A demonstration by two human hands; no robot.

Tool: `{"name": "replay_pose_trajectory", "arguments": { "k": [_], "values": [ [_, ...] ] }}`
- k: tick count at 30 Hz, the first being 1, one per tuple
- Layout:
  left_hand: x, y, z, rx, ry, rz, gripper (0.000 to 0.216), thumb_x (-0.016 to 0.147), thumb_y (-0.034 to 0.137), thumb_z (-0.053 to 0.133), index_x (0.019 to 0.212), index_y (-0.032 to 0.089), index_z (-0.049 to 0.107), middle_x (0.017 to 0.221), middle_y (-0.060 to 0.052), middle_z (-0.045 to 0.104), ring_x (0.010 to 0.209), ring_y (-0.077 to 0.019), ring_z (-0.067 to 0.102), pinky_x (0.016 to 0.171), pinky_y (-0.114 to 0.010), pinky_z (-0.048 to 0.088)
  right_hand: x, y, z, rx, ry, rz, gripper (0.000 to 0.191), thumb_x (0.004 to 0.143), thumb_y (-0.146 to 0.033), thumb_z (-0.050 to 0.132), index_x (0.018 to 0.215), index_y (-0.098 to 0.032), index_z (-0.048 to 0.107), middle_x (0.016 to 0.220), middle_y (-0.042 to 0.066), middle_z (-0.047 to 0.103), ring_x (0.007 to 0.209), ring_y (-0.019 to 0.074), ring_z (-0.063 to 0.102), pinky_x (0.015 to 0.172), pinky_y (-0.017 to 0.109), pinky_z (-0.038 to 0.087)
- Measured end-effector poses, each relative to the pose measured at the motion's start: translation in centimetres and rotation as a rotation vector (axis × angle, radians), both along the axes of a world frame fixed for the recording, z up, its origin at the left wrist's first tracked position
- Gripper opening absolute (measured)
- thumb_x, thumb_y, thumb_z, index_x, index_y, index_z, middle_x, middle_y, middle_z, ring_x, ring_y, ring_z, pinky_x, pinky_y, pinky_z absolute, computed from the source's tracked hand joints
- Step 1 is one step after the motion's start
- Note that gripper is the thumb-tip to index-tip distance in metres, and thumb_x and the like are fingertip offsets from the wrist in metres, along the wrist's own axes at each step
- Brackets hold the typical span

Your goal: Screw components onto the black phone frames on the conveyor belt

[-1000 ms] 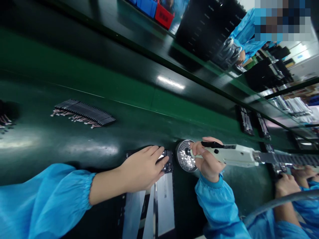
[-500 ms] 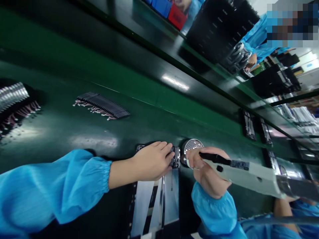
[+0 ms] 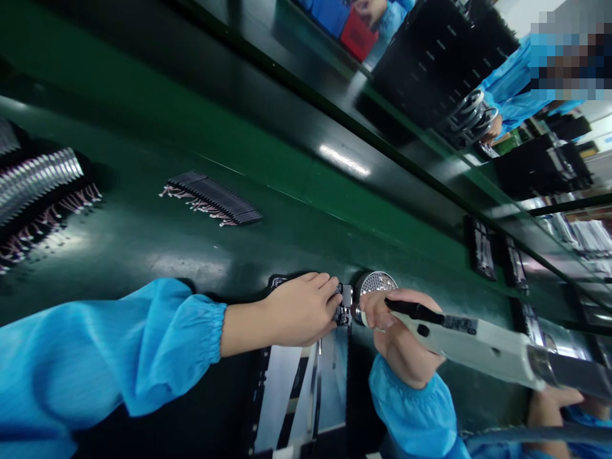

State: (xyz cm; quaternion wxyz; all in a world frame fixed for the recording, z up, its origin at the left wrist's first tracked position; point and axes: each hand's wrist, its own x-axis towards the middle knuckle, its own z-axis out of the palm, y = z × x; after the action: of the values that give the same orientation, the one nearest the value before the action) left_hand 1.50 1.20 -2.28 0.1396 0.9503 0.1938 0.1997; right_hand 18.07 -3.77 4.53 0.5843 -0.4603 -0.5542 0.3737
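Note:
My left hand (image 3: pixel 299 309) lies on the top end of a flat black device (image 3: pixel 306 382) with shiny panels, fingers curled over its corner and pressing it down. My right hand (image 3: pixel 401 335) is wrapped round a white electric screwdriver (image 3: pixel 471 347), whose tip touches the device's upper right corner by my left fingertips. Just behind the tip stands a round perforated metal screw dish (image 3: pixel 377 282).
A row of thin black parts with pinkish leads (image 3: pixel 213 199) lies on the green belt (image 3: pixel 143 236), and more silver and pink parts (image 3: pixel 38 197) sit at far left. Black trays (image 3: pixel 482 248) rest to the right. Other people in blue sleeves (image 3: pixel 514 95) work beyond and beside me (image 3: pixel 554 408).
The screwdriver tip has swung from over the screw dish to the device's corner. My view has shifted, bringing the left parts pile into sight. My left hand stays on the device.

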Motion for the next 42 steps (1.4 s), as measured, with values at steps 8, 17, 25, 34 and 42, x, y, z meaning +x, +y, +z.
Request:
{"name": "replay_pose_trajectory", "arguments": {
  "k": [8, 17, 25, 34, 42],
  "values": [
    [0.0, 0.2, 0.3, -0.052, 0.057, -0.020, 0.041, 0.096, 0.038, 0.057, 0.116, 0.004, 0.066, 0.113, -0.021, 0.066, 0.108, -0.0334, 0.061, 0.088, -0.044, 0.053, -0.1, 0.0, -0.1, -0.014, 0.065, 0.019, 0.017, 0.083, -0.011, 0.064, 0.095, -0.022, 0.067, 0.060, -0.004, 0.056, 0.055, 0.0151, 0.054, 0.063, 0.039, 0.050],
    [0.1, -0.1, 0.3, -0.033, 0.046, -0.014, 0.042, 0.096, 0.040, 0.057, 0.115, 0.004, 0.068, 0.113, -0.022, 0.066, 0.105, -0.0325, 0.062, 0.087, -0.042, 0.053, -0.2, -0.1, -0.1, -0.007, 0.042, -0.011, 0.028, 0.082, -0.009, 0.062, 0.104, -0.026, 0.068, 0.059, -0.005, 0.056, 0.053, 0.0142, 0.053, 0.060, 0.036, 0.049],
    [0.0, 0.0, 0.5, -0.024, 0.085, 0.007, 0.041, 0.094, 0.041, 0.060, 0.115, 0.007, 0.067, 0.118, -0.021, 0.065, 0.105, -0.0319, 0.063, 0.087, -0.042, 0.053, -0.3, -0.2, -0.7, -0.007, 0.053, -0.036, 0.027, 0.082, -0.012, 0.062, 0.106, -0.025, 0.066, 0.060, -0.005, 0.055, 0.054, 0.0144, 0.053, 0.059, 0.034, 0.049],
    [0.0, -1.2, 1.0, 0.078, 0.149, 0.038, 0.042, 0.097, 0.040, 0.056, 0.130, 0.015, 0.060, 0.138, -0.022, 0.057, 0.112, -0.0370, 0.063, 0.090, -0.052, 0.053, 4.6, -0.4, 3.3, 0.230, 0.080, -0.278, 0.033, 0.072, -0.007, 0.061, 0.102, -0.021, 0.066, 0.057, -0.005, 0.059, 0.048, 0.0139, 0.053, 0.059, 0.036, 0.050],
    [-0.3, -1.5, 0.6, 0.158, 0.162, 0.038, 0.034, 0.098, 0.032, 0.055, 0.124, 0.013, 0.065, 0.139, -0.021, 0.058, 0.119, -0.0364, 0.061, 0.093, -0.055, 0.054, 7.5, -0.7, 3.7, 0.261, 0.172, -0.354, 0.030, 0.074, -0.008, 0.065, 0.101, -0.022, 0.063, 0.055, -0.006, 0.057, 0.048, 0.0151, 0.053, 0.059, 0.037, 0.048]
  ]
}}
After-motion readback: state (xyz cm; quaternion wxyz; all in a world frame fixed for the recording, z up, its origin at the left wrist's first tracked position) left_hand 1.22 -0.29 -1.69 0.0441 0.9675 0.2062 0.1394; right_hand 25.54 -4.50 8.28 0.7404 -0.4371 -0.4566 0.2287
